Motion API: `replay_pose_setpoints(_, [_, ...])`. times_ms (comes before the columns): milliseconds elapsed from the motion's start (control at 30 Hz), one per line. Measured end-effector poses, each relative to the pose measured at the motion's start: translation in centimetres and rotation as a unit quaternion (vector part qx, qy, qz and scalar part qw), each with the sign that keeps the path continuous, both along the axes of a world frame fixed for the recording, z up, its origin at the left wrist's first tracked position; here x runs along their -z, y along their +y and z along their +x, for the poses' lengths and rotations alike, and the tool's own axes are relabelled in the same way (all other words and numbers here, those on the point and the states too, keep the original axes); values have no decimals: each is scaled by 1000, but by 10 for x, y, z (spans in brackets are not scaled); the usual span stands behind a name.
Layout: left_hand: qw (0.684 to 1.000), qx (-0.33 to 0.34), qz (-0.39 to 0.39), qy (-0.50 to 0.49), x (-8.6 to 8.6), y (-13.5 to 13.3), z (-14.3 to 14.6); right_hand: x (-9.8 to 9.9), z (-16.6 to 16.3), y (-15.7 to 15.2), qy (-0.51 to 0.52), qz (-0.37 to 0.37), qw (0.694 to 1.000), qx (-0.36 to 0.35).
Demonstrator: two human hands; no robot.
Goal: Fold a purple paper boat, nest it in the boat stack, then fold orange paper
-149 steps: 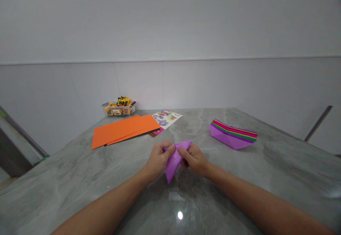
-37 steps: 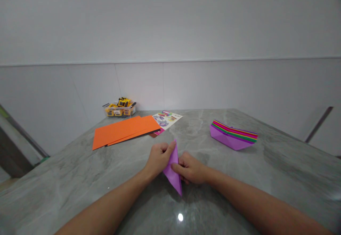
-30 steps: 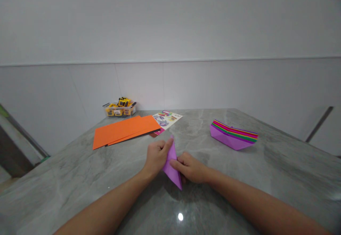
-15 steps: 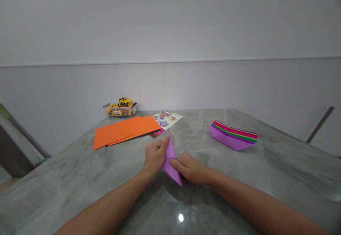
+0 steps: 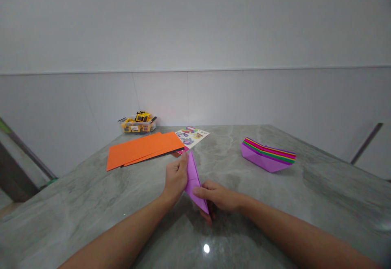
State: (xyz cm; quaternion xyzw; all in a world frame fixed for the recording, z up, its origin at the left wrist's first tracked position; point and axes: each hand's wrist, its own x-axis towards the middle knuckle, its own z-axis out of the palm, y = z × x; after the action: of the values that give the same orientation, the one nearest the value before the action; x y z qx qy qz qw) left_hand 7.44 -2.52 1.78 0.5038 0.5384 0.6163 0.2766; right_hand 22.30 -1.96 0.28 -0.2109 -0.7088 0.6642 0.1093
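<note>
A folded purple paper (image 5: 192, 174) is held tilted above the table, between both hands. My left hand (image 5: 176, 178) grips its left edge, thumb pointing up along the upper part. On the lower right part, my right hand (image 5: 215, 195) pinches the paper, with the thumb on the near face and the other fingers behind and below it. Those fingers are partly hidden by the paper. To the right lies a nested stack of folded paper boats (image 5: 269, 159), purple outside with pink, yellow and green layers along the top.
Orange paper sheets (image 5: 137, 151) lie overlapping at left on the grey marbled table (image 5: 91, 208). Behind them are a printed booklet (image 5: 195, 136) and a clear plastic box (image 5: 137, 127) of yellow toy parts. A white wall (image 5: 214, 94) stands at the table's far edge.
The purple paper has turned slightly, its top shifting left and showing more of its face. My right fingers have slid lower behind it, and my left thumb has moved a little left.
</note>
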Motion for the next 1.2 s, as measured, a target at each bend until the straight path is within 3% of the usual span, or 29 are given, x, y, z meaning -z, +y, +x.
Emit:
replay_pose_setpoints(300, [1000,-12,-13,-20,0,2,2,1,2,3,36,-68,997,-3])
replay_pose_setpoints(600, [999,19,-15,-42,-1,0,3,2,0,3,23,-40,999,17])
replay_pose_setpoints(933, [999,10,-1,-30,2,2,1,5,-2,2,-10,-17,999,46])
replay_pose_setpoints(1067, [1000,17,2,-19,4,4,-1,4,-2,-1,-45,44,996,56])
replay_pose_setpoints(1200, [999,32,3,-3,6,5,-1,-5,2,-8,-90,206,973,60])
